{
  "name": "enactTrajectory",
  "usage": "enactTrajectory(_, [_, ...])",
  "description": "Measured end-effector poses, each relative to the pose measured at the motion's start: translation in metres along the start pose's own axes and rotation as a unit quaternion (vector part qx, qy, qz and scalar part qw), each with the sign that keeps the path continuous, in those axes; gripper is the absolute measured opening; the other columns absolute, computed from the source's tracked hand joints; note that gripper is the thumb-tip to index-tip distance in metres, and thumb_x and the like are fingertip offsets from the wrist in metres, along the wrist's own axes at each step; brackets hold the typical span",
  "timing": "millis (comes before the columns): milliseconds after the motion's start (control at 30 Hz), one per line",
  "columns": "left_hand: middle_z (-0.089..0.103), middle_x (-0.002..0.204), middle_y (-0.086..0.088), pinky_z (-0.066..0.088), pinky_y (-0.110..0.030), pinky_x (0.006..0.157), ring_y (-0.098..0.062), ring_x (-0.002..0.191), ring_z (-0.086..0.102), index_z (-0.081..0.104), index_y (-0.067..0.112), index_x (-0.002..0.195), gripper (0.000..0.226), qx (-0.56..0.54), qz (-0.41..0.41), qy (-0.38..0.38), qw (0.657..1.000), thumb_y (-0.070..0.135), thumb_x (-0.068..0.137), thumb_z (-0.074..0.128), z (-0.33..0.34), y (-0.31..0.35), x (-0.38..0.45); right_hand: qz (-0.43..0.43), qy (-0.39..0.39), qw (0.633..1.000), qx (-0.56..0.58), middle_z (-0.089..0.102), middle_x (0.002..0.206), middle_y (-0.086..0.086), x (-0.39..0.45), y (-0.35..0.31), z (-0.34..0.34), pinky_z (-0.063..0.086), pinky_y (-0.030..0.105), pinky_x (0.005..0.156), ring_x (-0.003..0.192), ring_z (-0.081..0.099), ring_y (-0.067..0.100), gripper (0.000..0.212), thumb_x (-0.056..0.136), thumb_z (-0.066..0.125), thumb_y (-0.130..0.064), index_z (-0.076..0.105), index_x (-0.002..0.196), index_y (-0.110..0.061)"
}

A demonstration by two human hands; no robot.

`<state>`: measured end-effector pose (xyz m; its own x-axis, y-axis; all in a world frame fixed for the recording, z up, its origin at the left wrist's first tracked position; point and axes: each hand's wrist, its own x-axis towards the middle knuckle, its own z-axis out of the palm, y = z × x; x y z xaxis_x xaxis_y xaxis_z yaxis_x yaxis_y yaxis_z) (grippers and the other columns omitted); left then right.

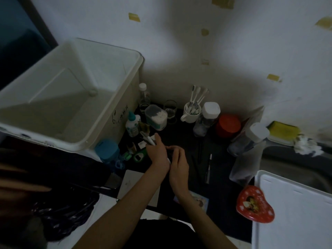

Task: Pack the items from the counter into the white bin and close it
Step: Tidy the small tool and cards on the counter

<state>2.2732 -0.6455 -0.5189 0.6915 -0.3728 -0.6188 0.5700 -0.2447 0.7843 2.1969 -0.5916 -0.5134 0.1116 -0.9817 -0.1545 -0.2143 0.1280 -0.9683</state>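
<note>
Left hand (158, 153) grasping bundle of small white items (149, 140); right hand (178, 166) alongside, fingers relaxed, empty. White bin (100, 139) open, up-left of hands. Keep bundle tight; lift over rim, release low inside.

Dim home corner, probably bathroom or washing nook: dark counter (188, 141) against white wall (179, 42), mug of toothbrushes (191, 112), cotton swab box (156, 116), drinking glass (170, 108), lidded jars (206, 119)
</note>
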Motion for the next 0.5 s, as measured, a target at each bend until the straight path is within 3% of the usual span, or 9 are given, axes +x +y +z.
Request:
enactTrajectory(100, [0.062,0.112,-0.014,0.052,-0.041,0.089,-0.031,0.099,0.061,0.053,0.001,0.122,0.053,0.010,-0.106,-0.010,0.994,0.046,0.096,0.051,0.006,0.003,0.014,-0.052,-0.056,0.997,-0.029,0.056,0.123,-0.009,0.000,0.002,-0.012,0.047,0.016,0.091,0.112,0.055,-0.004,0.031,0.102,0.042,-0.040,0.052,0.128,-0.028])
enactTrajectory(200, [0.061,0.105,-0.015,0.052,-0.041,0.090,-0.031,0.095,0.060,0.058,0.002,0.100,0.046,0.018,-0.169,-0.041,0.985,0.046,0.097,0.048,0.008,0.003,0.025,-0.110,-0.088,0.987,-0.072,0.050,0.122,-0.008,0.003,0.005,-0.024,0.039,0.003,0.088,0.110,0.050,-0.012,0.034,0.100,0.049,-0.033,0.050,0.132,-0.020])
enactTrajectory(300, [0.065,0.107,-0.017,0.051,-0.046,0.091,-0.032,0.090,0.062,0.060,0.005,0.086,0.043,-0.002,-0.239,-0.094,0.967,0.046,0.096,0.051,0.008,-0.002,0.031,-0.119,-0.061,0.986,-0.098,0.052,0.117,-0.005,0.014,0.015,-0.029,0.040,0.005,0.086,0.105,0.053,-0.010,0.023,0.102,0.044,-0.030,0.050,0.125,-0.027])
enactTrajectory(400, [0.060,0.088,-0.012,0.048,-0.044,0.086,-0.029,0.081,0.057,0.053,0.007,0.077,0.037,-0.051,-0.283,-0.145,0.947,0.037,0.098,0.051,0.014,-0.007,0.029,-0.082,0.000,0.991,-0.107,0.057,0.113,-0.004,0.032,0.031,-0.030,0.042,0.005,0.083,0.101,0.056,-0.008,0.021,0.104,0.041,-0.027,0.052,0.122,-0.024])
enactTrajectory(500, [0.055,0.082,-0.009,0.047,-0.041,0.081,-0.024,0.076,0.055,0.050,0.006,0.081,0.029,-0.073,-0.278,-0.181,0.940,0.025,0.102,0.047,0.024,-0.009,0.027,0.021,0.042,0.996,-0.070,0.065,0.106,-0.001,0.055,0.044,-0.031,0.055,0.027,0.084,0.096,0.065,0.009,0.022,0.104,0.041,-0.034,0.056,0.115,-0.022])
